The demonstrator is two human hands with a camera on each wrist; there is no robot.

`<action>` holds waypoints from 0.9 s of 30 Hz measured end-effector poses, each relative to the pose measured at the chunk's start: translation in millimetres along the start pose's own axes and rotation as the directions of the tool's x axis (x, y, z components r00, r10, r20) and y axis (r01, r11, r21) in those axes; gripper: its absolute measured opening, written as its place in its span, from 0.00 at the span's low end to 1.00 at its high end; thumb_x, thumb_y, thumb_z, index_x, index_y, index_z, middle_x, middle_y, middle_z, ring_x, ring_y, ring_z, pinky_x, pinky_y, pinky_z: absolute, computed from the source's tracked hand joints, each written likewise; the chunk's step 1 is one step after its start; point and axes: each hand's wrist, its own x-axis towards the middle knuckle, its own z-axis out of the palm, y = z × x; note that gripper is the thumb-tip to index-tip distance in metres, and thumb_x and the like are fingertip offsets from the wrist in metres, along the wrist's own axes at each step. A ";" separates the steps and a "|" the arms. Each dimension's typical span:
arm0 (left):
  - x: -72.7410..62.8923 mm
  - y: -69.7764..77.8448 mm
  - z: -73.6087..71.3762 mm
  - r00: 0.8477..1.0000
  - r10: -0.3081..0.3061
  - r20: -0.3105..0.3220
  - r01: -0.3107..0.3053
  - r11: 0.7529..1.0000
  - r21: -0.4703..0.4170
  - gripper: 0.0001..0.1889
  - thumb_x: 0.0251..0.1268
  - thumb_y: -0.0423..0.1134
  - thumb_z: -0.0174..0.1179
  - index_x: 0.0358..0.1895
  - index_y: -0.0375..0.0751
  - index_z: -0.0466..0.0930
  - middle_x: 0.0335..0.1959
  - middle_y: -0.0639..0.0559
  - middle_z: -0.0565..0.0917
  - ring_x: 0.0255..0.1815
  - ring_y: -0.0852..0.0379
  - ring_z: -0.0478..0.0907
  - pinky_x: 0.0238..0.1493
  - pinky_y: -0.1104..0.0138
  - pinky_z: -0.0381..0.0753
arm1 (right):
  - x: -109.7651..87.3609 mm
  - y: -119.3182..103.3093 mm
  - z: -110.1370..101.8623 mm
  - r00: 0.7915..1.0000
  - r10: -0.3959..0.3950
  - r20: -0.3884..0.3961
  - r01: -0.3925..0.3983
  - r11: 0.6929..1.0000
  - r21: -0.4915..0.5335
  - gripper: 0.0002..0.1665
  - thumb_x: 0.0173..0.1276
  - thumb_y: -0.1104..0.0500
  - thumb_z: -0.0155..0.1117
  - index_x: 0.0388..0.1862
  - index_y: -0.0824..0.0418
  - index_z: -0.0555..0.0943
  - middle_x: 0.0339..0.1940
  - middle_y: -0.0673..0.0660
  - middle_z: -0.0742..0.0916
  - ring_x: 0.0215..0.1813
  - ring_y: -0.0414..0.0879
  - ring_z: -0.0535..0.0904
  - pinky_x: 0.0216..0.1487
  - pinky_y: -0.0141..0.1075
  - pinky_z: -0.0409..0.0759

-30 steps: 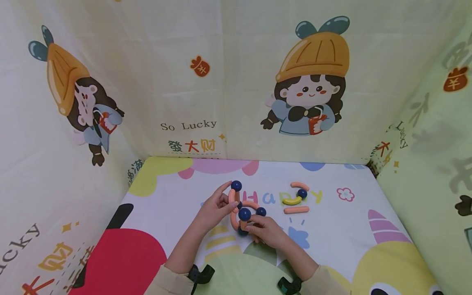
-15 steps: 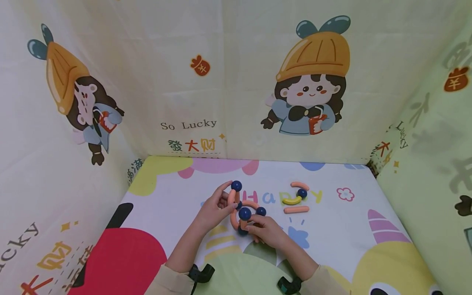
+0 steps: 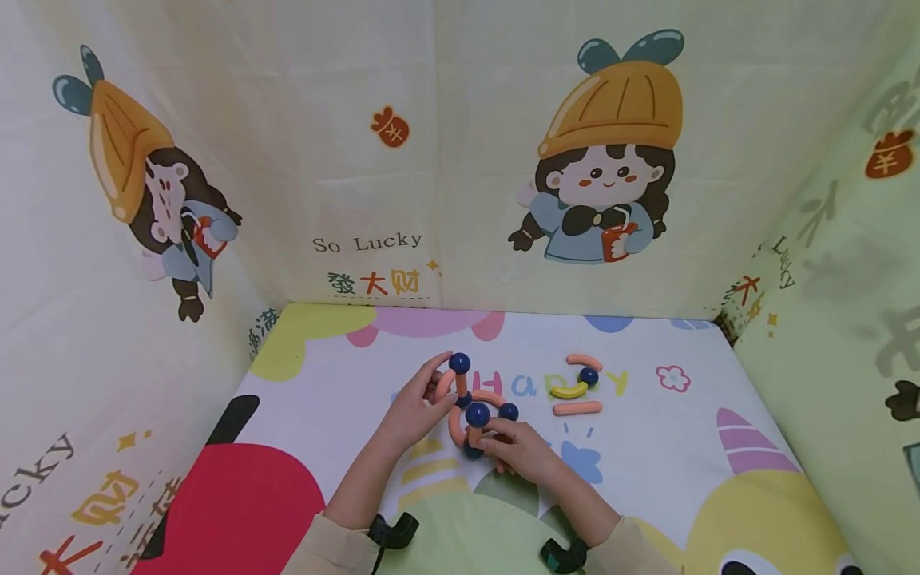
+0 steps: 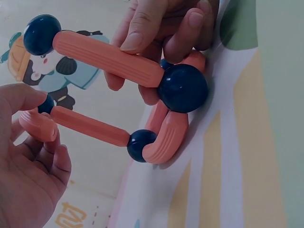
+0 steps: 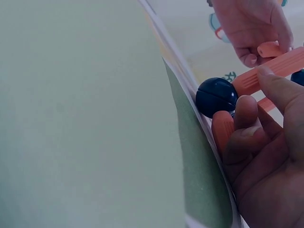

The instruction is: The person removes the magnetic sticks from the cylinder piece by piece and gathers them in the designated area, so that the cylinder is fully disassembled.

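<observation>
My left hand (image 3: 415,409) pinches a curved orange magnetic stick (image 4: 40,126) by the blue ball (image 3: 459,363) that tops a straight upright orange stick (image 4: 90,125). Its index fingertip touches that ball. My right hand (image 3: 523,452) grips a second upright stick (image 4: 109,59), which carries another blue ball (image 3: 477,414). Both uprights rise from a base of curved orange sticks (image 3: 489,397) joined by blue balls, including one ball (image 3: 508,411) at the right. Whether the held curved stick touches the top ball is hard to tell; fingers hide part of it.
Loose pieces lie right of the hands: a curved orange stick (image 3: 584,362), a blue ball (image 3: 588,376), a yellow curved stick (image 3: 569,391) and a straight orange stick (image 3: 578,409). A patterned cloth covers the table (image 3: 690,427), with cloth walls around it.
The curved stick in my left hand has tilted, its lower end swinging left, away from the upright, which shows more. My right hand holds its place.
</observation>
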 end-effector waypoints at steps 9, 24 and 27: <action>1.2 0.4 0.6 1.000 -0.020 -0.009 0.020 1.000 0.009 0.33 0.67 0.41 0.64 0.73 0.61 0.63 0.43 0.56 0.79 0.38 0.56 0.74 0.41 0.69 0.75 | -0.6 -3.3 -1.8 1.000 0.012 0.008 -0.013 1.000 0.017 0.13 0.73 0.51 0.61 0.53 0.49 0.83 0.22 0.69 0.80 0.19 0.58 0.74 0.20 0.32 0.74; -0.2 -0.4 1.2 0.999 -0.039 0.002 0.039 0.999 -0.004 0.34 0.67 0.43 0.63 0.75 0.61 0.61 0.45 0.57 0.78 0.41 0.55 0.76 0.46 0.66 0.78 | -0.4 -5.3 -1.8 0.999 0.039 -0.004 -0.039 0.999 -0.009 0.11 0.72 0.52 0.62 0.51 0.48 0.83 0.22 0.67 0.81 0.21 0.53 0.77 0.23 0.32 0.75; -0.5 0.0 0.8 0.999 -0.038 0.004 0.038 0.999 -0.001 0.35 0.67 0.43 0.63 0.75 0.59 0.60 0.46 0.56 0.78 0.41 0.55 0.76 0.46 0.65 0.78 | -0.5 -4.1 -1.9 0.999 0.034 -0.002 -0.034 0.999 -0.005 0.11 0.72 0.49 0.62 0.51 0.46 0.83 0.21 0.61 0.81 0.20 0.47 0.76 0.24 0.33 0.76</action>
